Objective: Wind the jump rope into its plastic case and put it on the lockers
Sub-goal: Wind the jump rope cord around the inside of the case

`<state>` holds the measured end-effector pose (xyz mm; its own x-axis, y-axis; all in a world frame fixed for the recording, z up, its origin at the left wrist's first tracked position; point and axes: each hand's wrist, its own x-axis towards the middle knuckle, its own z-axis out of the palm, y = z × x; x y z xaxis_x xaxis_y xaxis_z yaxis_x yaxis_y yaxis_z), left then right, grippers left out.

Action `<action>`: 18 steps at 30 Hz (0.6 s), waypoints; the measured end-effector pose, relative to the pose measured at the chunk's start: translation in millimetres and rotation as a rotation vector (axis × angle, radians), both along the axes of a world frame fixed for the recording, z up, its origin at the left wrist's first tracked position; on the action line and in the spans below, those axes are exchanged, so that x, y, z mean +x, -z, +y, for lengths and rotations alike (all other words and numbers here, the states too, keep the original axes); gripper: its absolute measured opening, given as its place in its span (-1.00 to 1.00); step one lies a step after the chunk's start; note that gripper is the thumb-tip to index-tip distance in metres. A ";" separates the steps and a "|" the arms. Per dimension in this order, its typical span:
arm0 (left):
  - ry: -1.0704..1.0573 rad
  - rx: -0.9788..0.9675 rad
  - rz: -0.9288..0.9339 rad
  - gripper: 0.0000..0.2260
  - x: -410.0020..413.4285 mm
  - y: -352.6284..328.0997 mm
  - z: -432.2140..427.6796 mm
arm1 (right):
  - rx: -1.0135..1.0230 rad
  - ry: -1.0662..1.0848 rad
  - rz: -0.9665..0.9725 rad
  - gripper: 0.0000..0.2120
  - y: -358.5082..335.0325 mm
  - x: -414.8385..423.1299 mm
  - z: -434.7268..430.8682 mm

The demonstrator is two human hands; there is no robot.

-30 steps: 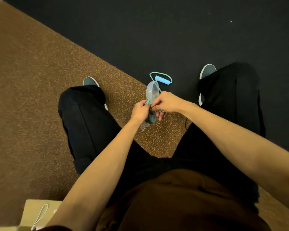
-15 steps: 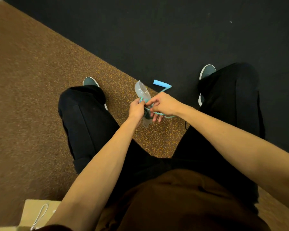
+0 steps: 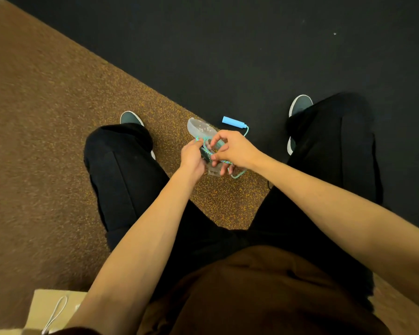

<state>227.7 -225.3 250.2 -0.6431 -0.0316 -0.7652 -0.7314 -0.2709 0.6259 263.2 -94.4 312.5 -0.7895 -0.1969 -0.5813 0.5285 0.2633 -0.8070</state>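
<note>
Writing: I cannot make out any lettering on the case or the handle; both are too small and blurred.
My left hand (image 3: 191,157): forearm reaching forward and down between my knees, fingers curled round the side of the plastic case (image 3: 200,128), gripping it.
My right hand (image 3: 232,148): comes in from the right with the wrist bent inward, back of the hand up. Thumb and forefinger pinch the jump rope (image 3: 238,175) right at the case, and the other fingers curl beneath.
Plastic case: clear, held in the air between both hands above the floor, its rounded end tilted away from me.
Jump rope: teal cord, some of it bunched at the case, one loop hanging below my right hand.
Blue handle (image 3: 234,122): sticks out just beyond my right hand, joined to the cord.
Floor: brown speckled carpet (image 3: 46,117) to the left, black mat (image 3: 252,44) to the right; my hands are over the seam.
Legs: black trousers (image 3: 131,177), spread apart, a shoe (image 3: 128,117) showing past each knee.
Paper bag (image 3: 46,305): tan, with a white cord handle, at the bottom left edge.
</note>
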 end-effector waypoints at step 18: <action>-0.079 0.247 -0.076 -0.85 -7.8 -4.9 -14.8 | 0.227 -0.137 -0.031 -0.86 16.0 -16.6 35.1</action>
<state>219.9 -240.1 255.1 -0.5867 0.1140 -0.8018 -0.7441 -0.4667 0.4781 246.6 -59.3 296.4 -0.7457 -0.1624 -0.6461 0.4988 0.5068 -0.7031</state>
